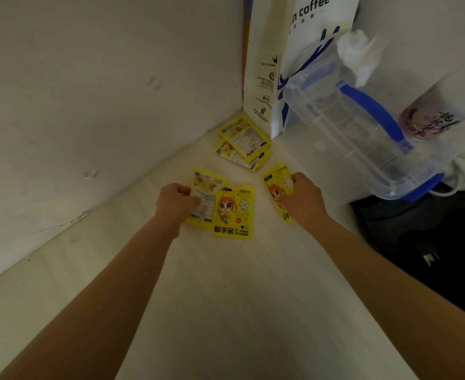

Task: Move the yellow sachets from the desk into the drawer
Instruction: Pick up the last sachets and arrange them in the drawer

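Left hand (pixel 175 202) pinching back-side-up sachet (pixel 204 196) overlapping face-up sachet (pixel 234 212); right hand (pixel 302 200) gripping third sachet (pixel 277 187). Remaining sachets (pixel 243 142) stacked in tabletop (pixel 225 297) corner beside paper bag (pixel 264 78), near clear plastic box (pixel 349 127). Drawer not in view. Risks: slick overlapped packets sliding apart on lift, one dropping; corner stack overlooked; reach toward corner knocking bag over.
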Motion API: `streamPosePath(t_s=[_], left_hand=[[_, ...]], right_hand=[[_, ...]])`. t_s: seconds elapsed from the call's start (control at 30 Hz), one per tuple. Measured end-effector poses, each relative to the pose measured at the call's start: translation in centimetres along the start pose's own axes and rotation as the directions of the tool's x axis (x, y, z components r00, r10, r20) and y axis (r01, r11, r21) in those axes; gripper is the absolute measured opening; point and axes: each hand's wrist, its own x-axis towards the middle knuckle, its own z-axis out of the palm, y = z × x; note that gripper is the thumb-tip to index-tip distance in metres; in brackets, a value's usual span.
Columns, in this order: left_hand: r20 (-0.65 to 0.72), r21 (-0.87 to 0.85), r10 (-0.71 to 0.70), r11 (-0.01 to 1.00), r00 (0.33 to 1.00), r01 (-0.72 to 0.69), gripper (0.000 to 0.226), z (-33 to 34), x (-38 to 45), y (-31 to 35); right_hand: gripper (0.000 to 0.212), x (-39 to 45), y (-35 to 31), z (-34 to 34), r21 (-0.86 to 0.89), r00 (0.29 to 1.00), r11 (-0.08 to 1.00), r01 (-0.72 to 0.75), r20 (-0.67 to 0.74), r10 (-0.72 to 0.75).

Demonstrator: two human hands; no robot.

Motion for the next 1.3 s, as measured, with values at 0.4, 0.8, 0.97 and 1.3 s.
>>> streamPosePath(t_s=[0.4,0.8,0.97,1.3], left_hand=[[0.266,-0.023,0.002,1.000,0.964,0.004,0.013,2.4,-2.1,1.5],[0.057,0.445,0.236,0.864,0.970,-0.236,0.039,6.8,-2.4,-0.3],[0.059,0.563,0.293,0.780,0.954,-0.275,0.051,7.5,-3.2,-1.0],[-0.042,0.425,0.277,0.875,0.960,-0.233,0.040,3.6,-3.3,-2.8]], right_hand=[[0.024,8.0,-8.0,0.9,0.059,0.978,0.977,0.206,0.012,-0.207],[0.021,11.1,-8.3,4.2,-0.226,0.977,0.951,0.212,0.052,-0.206],[0.055,9.7,-7.8,4.0,-0.349,0.991,0.929,0.122,0.092,-0.095],[0.048,4.4,-3.4,3.3,-0.280,0.975,0.944,0.177,0.177,-0.131]])
